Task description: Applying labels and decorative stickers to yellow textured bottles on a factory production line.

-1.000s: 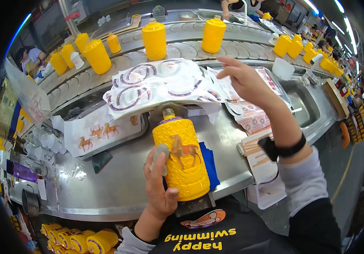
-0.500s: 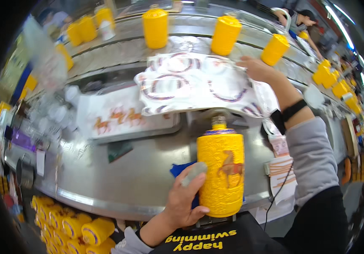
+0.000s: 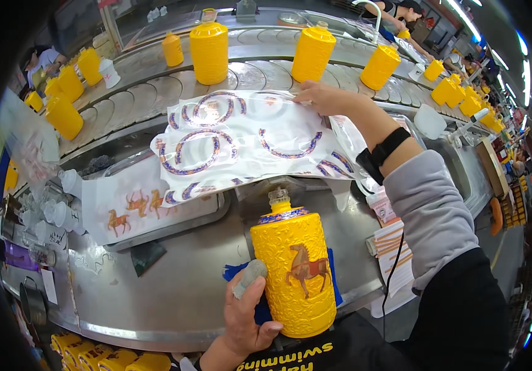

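Note:
A yellow embossed bottle (image 3: 294, 272) with a brown horse picture, a patterned shoulder band and a clear glass neck leans toward me over a blue cloth (image 3: 335, 278). My left hand (image 3: 244, 315) is closed against its lower left side, thumb at the edge. A grey cover sits on one finger, and the other fingers are partly hidden. Farther off, my right hand (image 3: 325, 98) grips the top right edge of a white decal sheet (image 3: 247, 139) printed with blue and red curved bands. Beneath and left of it, another sheet with horse decals (image 3: 136, 213) lies on a metal tray (image 3: 207, 217).
Beyond the steel table (image 3: 179, 266) runs a conveyor (image 3: 253, 74) carrying several yellow bottles (image 3: 209, 52). Clear plastic cups (image 3: 55, 210) crowd the left side. More yellow bottles (image 3: 93, 355) are stacked below left. A black cable (image 3: 396, 266) hangs at the right. Other people work across the conveyor.
The whole view has shifted, with the bottle and sheet now farther left in the picture. The decal sheet, blurred and wavy before, looks flatter. Both hands keep their holds.

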Action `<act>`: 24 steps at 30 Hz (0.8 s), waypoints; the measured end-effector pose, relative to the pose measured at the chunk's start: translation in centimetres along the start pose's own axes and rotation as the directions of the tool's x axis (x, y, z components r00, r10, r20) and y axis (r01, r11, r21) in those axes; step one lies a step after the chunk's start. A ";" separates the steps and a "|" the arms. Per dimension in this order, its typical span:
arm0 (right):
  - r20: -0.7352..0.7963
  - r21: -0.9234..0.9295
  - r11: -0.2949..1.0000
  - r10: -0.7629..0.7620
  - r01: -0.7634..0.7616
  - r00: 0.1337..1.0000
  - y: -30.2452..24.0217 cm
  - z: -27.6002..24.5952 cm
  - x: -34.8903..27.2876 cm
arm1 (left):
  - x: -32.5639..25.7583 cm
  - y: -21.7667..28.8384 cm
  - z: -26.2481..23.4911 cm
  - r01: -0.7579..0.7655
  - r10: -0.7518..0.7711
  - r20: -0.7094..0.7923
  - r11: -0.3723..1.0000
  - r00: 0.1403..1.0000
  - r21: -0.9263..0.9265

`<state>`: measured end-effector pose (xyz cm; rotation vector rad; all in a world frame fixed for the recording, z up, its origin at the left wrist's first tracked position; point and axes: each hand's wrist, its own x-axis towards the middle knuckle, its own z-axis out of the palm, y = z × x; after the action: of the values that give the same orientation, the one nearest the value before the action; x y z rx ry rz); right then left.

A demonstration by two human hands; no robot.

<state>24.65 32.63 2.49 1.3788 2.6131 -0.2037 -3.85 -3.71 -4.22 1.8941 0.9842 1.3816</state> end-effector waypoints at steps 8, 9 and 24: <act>-0.154 0.086 0.996 0.002 0.011 0.988 0.8 0.6 0.1 | 0.0 0.0 -0.2 -0.019 0.019 -0.001 0.999 1.000 0.031; -0.150 0.028 0.998 -0.050 0.055 0.987 1.5 0.8 0.2 | 0.1 0.0 -0.1 -0.017 0.017 0.001 0.999 1.000 0.032; -0.018 0.406 0.837 0.409 -0.367 0.912 3.8 0.8 0.6 | -0.7 -0.1 0.0 0.061 -0.061 0.016 0.998 0.998 0.021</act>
<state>27.51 35.04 1.40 2.0734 2.3779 -0.6443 -4.03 -4.24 -4.69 1.8717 1.0430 1.3234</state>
